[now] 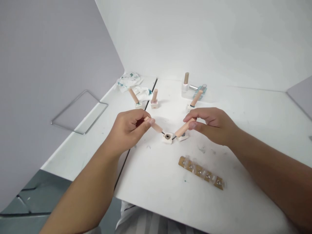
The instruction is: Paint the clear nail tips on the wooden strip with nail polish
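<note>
My left hand (131, 130) pinches the peach cap of a nail polish brush (157, 127), its dark tip at the left rim of an open white square bottle (167, 140). Between the fingers of my right hand (209, 123) is the cap of a second nail polish brush (182, 130). It slants down from the right, its dark tip beside the same bottle; I cannot tell if the two touch. Just behind that brush, partly covered, is another white bottle (183, 137). Closer to me lies a brown strip (204, 175) with several clear nail tips along it.
Capped polish bottles stand farther back: one (138, 105) beside stained crumpled tissues (129, 81), a second (154, 103), a third (190, 108) behind my right hand. A clear container (186, 94) with small bottles is at the back. A metal frame (84, 133) stands on the left.
</note>
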`<state>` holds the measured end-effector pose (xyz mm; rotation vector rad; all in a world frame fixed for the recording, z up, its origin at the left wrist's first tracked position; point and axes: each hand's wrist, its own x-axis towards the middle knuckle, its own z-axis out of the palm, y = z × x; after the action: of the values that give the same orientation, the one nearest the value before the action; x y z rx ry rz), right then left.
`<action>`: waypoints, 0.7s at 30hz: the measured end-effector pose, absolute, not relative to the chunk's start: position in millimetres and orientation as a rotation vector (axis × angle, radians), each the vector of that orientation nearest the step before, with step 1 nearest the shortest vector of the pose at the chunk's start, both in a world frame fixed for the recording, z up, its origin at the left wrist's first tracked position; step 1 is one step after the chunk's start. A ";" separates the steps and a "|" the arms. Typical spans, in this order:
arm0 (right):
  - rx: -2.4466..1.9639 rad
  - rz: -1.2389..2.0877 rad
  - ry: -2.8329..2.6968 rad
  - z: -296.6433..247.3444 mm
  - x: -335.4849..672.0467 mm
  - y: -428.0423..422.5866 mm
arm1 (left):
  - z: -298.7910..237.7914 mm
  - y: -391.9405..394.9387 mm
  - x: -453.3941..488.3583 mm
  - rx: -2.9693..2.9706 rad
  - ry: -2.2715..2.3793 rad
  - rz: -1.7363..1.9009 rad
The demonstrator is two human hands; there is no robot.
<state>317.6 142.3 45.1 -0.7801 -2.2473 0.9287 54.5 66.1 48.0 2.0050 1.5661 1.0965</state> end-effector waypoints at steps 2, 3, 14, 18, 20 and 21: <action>-0.766 0.944 -2.252 43.6 318.6 141.6 | 46.8 67.0 55.7 2.006 1.584 1.079; -0.757 0.953 -2.256 43.0 319.1 141.2 | 46.2 67.4 56.3 2.003 1.593 1.061; -0.858 0.996 -2.081 40.8 328.0 144.8 | 44.7 66.3 60.0 1.994 1.556 0.962; -0.904 1.015 -1.997 41.5 331.0 148.1 | 46.5 65.5 60.5 2.063 1.542 0.957; -0.908 1.023 -1.953 42.0 332.3 150.3 | 46.5 65.3 61.0 2.067 1.538 0.947; -0.909 1.022 -1.933 42.2 333.0 151.3 | 46.3 65.3 61.2 2.062 1.540 0.937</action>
<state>333.0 151.3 42.2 -0.9088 -1.9327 1.0221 61.2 65.3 46.3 2.0621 1.5403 0.9371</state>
